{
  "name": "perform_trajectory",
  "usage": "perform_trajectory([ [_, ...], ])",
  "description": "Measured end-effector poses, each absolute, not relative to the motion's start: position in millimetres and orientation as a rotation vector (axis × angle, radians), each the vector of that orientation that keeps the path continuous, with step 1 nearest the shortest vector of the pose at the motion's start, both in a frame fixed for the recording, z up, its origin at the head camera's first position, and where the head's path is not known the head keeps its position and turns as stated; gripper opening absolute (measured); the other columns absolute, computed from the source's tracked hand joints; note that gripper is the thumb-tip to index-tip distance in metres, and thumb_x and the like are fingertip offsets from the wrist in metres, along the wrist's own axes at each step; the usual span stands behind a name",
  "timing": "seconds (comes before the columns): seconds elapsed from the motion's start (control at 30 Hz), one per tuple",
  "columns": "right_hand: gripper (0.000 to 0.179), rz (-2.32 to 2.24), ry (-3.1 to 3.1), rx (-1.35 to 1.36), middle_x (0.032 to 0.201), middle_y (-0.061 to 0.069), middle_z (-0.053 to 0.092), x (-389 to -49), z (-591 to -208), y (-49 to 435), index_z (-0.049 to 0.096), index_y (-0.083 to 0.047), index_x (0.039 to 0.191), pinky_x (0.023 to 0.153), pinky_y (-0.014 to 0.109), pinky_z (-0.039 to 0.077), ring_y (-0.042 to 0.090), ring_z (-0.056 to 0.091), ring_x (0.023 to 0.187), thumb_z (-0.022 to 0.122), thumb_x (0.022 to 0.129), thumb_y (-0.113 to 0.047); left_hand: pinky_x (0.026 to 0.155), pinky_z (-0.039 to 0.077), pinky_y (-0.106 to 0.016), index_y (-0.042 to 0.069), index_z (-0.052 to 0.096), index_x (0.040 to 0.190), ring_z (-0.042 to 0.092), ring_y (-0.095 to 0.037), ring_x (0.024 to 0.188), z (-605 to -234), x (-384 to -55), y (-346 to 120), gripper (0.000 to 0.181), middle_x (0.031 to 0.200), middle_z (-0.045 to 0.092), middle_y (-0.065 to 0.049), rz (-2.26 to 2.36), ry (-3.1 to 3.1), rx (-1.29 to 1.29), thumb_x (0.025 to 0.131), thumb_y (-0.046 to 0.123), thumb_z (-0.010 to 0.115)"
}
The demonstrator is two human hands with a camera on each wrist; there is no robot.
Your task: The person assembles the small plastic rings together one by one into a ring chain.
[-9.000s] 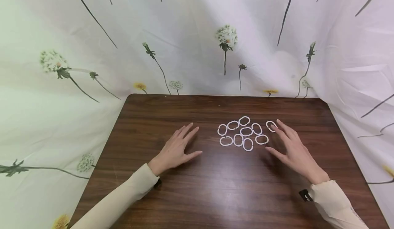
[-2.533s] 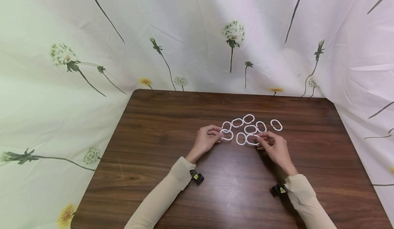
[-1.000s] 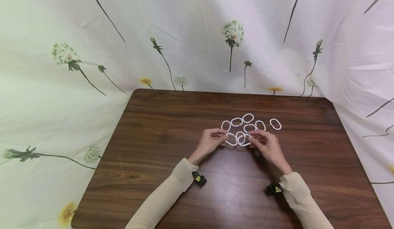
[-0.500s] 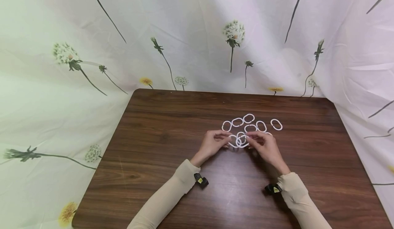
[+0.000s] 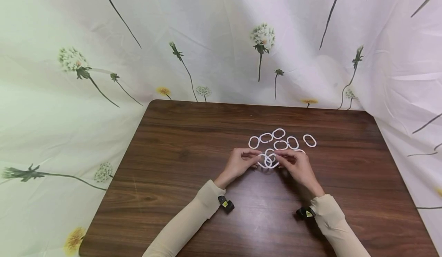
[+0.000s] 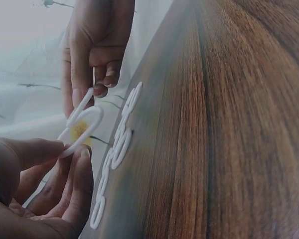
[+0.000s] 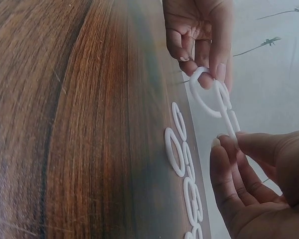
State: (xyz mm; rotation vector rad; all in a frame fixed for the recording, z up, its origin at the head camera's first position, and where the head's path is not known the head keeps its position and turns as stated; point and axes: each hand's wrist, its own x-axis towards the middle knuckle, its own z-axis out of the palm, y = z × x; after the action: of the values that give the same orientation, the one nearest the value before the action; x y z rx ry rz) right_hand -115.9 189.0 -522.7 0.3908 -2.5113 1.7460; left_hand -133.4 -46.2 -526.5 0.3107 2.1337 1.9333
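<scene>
My left hand [image 5: 239, 164] pinches a white oval shower curtain ring [image 6: 100, 118] between thumb and fingers. Another such ring, with a small gap in its side [image 7: 227, 117], is pinched by my right hand [image 5: 299, 167]. Both are held up above the table, close together and tilted at different angles. They overlap in the head view and touch or cross in the wrist views; whether one passes through the other I cannot tell. Below and behind the hands lie several more white rings, among them a curtain ring [image 5: 281, 149] just beyond the right fingertips.
A dark wood-grain table [image 5: 179, 165] spreads under everything. One loose ring [image 5: 314, 143] lies apart on the right; others lie in a loose cluster, two partly hidden by the hands and held rings. Behind hangs a white flower-print cloth [image 5: 221, 57]. Each wrist wears a small black camera [image 5: 226, 204].
Both hands began spread over the table, holding nothing. Each took up a ring, and they then moved inward until the rings met. In the last half second they have shifted slightly closer together and nearer me.
</scene>
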Motion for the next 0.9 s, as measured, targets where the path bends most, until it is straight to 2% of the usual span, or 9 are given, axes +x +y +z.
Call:
perform_trajectory([
  [0.2,0.017,1.61,-2.549,0.403,0.102,0.022,0.079,-114.8,-524.5,188.3,0.079,0.004,0.108,0.063,0.014,0.057,0.005,0.072,0.074,0.077,0.092,0.0,0.077,0.066,-0.043,-0.001,0.078,0.115,0.077,-0.043,0.088,-525.1,-131.9,-46.6,0.021,0.104,0.079,-0.023,1.889,2.166,0.316,0.096,0.008,0.075],
  [0.3,0.017,1.585,-2.557,0.399,0.102,0.02,0.08,-115.0,-524.2,188.1,0.08,0.002,0.108,0.065,0.011,0.055,0.003,0.071,0.077,0.078,0.091,-0.002,0.077,0.066,-0.042,0.0,0.078,0.114,0.077,-0.041,0.088,-525.1,-131.5,-46.7,0.021,0.105,0.079,-0.023,1.876,2.176,0.321,0.096,0.009,0.075],
  [0.57,0.017,1.598,-2.593,0.373,0.098,0.02,0.08,-116.3,-524.9,188.0,0.079,0.003,0.108,0.06,0.015,0.057,0.004,0.072,0.068,0.078,0.092,-0.003,0.073,0.066,-0.033,0.002,0.079,0.113,0.078,-0.038,0.089,-525.3,-131.3,-47.1,0.021,0.105,0.08,-0.02,1.84,2.22,0.351,0.095,0.012,0.077],
  [0.73,0.016,1.579,-2.616,0.35,0.093,0.02,0.08,-115.0,-524.1,188.6,0.08,0.002,0.107,0.055,0.017,0.056,0.011,0.072,0.063,0.077,0.092,-0.003,0.073,0.065,-0.035,0.005,0.081,0.113,0.078,-0.036,0.088,-524.9,-131.0,-46.7,0.021,0.105,0.081,-0.016,1.798,2.244,0.387,0.094,0.015,0.078],
  [0.9,0.015,1.583,-2.631,0.33,0.09,0.02,0.08,-113.8,-524.4,188.3,0.08,0.0,0.107,0.052,0.021,0.056,0.013,0.072,0.062,0.078,0.093,-0.004,0.073,0.065,-0.038,0.006,0.081,0.111,0.078,-0.037,0.088,-526.4,-129.6,-47.0,0.021,0.105,0.081,-0.015,1.79,2.251,0.394,0.093,0.017,0.08],
])
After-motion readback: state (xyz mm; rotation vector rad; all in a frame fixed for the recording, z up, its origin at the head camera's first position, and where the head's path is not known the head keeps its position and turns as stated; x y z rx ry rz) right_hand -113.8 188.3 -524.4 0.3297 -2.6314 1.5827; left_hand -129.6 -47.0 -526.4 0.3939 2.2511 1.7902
